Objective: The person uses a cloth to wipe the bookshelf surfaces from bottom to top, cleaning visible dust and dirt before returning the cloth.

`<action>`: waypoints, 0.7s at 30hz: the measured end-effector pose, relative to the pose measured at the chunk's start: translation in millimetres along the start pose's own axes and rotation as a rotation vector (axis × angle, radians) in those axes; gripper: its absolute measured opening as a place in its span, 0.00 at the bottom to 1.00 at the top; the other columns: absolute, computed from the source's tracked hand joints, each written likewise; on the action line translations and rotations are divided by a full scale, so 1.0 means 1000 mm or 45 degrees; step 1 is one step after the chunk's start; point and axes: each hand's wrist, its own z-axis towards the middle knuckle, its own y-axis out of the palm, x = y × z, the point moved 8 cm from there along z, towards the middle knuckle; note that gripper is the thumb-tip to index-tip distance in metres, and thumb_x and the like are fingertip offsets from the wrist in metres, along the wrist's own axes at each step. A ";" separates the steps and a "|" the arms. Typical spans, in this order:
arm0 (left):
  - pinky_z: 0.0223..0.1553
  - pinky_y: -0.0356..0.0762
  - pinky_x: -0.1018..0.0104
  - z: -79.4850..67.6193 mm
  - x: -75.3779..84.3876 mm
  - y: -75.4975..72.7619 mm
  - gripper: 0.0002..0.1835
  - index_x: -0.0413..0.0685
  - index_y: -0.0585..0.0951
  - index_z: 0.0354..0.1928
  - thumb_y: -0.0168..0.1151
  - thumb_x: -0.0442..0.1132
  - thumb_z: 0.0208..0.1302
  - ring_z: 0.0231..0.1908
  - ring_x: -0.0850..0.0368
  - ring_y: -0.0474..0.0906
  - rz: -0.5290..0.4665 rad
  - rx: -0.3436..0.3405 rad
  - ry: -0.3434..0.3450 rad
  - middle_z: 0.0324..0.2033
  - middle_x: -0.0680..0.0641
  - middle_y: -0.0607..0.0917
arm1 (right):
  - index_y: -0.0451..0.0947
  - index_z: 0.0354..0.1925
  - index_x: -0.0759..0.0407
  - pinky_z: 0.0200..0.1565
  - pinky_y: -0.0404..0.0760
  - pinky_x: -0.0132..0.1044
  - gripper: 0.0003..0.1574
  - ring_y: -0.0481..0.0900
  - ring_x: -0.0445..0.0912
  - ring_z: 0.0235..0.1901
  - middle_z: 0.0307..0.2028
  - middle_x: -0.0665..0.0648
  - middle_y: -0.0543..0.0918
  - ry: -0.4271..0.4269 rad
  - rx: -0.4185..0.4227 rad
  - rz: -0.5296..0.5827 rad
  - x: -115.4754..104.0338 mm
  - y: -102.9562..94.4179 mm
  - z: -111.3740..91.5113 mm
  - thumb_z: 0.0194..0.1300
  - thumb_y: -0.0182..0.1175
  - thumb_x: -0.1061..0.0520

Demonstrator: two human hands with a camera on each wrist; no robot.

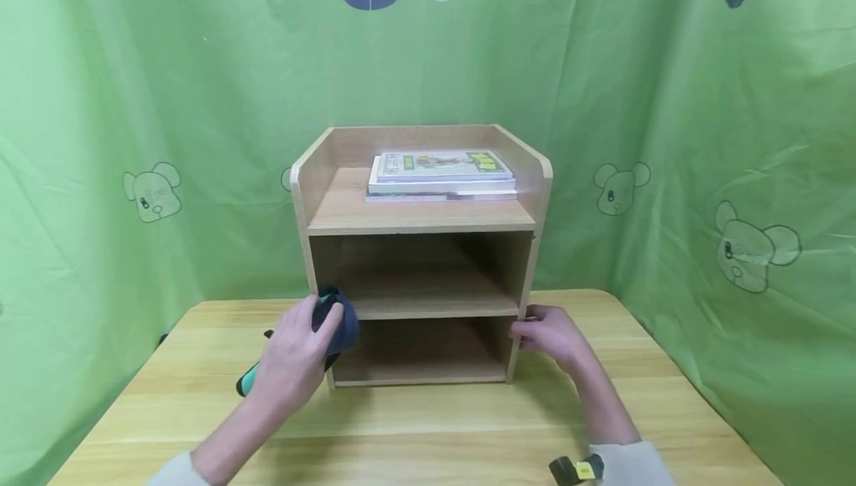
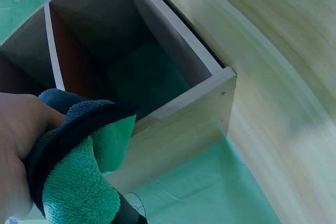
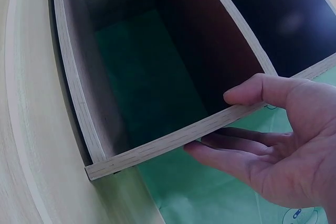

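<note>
A small wooden shelf (image 1: 421, 220) with an open top tray and two compartments stands on the table. My left hand (image 1: 294, 352) grips a bunched cloth (image 2: 79, 182), teal on one face and dark blue on the other with black edging, at the shelf's left front edge. In the left wrist view the cloth overlaps the side panel (image 2: 184, 124). My right hand (image 1: 551, 334) pinches the right side panel (image 3: 173, 135), thumb on the inner side and fingers outside, near the lower compartment.
Several books (image 1: 441, 174) lie stacked on the shelf's top. The light wooden table (image 1: 414, 434) extends around the shelf. Green curtains (image 1: 234, 99) with printed cartoon figures hang behind and on both sides. A black strap with a yellow label (image 1: 584, 470) is on the right wrist.
</note>
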 end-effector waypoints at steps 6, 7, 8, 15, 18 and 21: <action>0.32 0.80 0.52 0.001 0.009 0.004 0.30 0.41 0.79 0.48 0.74 0.21 0.36 0.32 0.41 0.73 0.038 -0.012 0.035 0.37 0.34 0.77 | 0.65 0.64 0.84 0.55 0.84 0.51 0.38 0.87 0.58 0.48 0.54 0.77 0.79 -0.007 0.004 -0.015 0.001 -0.003 0.000 0.62 0.61 0.63; 0.30 0.79 0.53 0.001 0.011 0.005 0.29 0.41 0.79 0.46 0.72 0.20 0.36 0.30 0.42 0.72 0.042 -0.007 0.046 0.35 0.35 0.77 | 0.64 0.64 0.84 0.55 0.84 0.51 0.38 0.86 0.59 0.48 0.54 0.77 0.79 -0.009 0.002 -0.021 0.001 -0.003 0.000 0.62 0.61 0.63; 0.28 0.78 0.54 0.000 0.013 0.007 0.28 0.42 0.79 0.45 0.69 0.19 0.36 0.29 0.43 0.71 0.046 -0.005 0.059 0.33 0.36 0.76 | 0.64 0.64 0.84 0.55 0.84 0.50 0.38 0.86 0.60 0.49 0.54 0.77 0.79 -0.012 0.001 -0.028 0.001 -0.004 0.001 0.62 0.61 0.62; 0.28 0.82 0.58 -0.028 0.028 0.045 0.23 0.46 0.81 0.40 0.70 0.22 0.37 0.27 0.48 0.76 0.063 -0.142 0.228 0.32 0.41 0.78 | 0.66 0.63 0.84 0.54 0.84 0.49 0.36 0.86 0.60 0.49 0.53 0.76 0.80 -0.021 0.009 -0.026 0.004 -0.006 0.001 0.62 0.61 0.63; 0.30 0.80 0.60 -0.050 0.036 0.069 0.21 0.48 0.81 0.39 0.72 0.26 0.38 0.30 0.50 0.76 0.107 -0.313 0.301 0.32 0.43 0.79 | 0.67 0.62 0.84 0.53 0.85 0.50 0.36 0.87 0.59 0.48 0.52 0.76 0.81 -0.026 0.009 -0.019 0.004 -0.005 0.002 0.62 0.62 0.63; 0.29 0.76 0.61 -0.061 0.039 0.082 0.21 0.49 0.80 0.38 0.71 0.26 0.38 0.30 0.52 0.75 0.154 -0.428 0.291 0.33 0.45 0.78 | 0.67 0.61 0.83 0.53 0.85 0.50 0.35 0.87 0.61 0.48 0.51 0.76 0.82 -0.026 0.009 -0.016 0.003 -0.004 0.002 0.61 0.62 0.62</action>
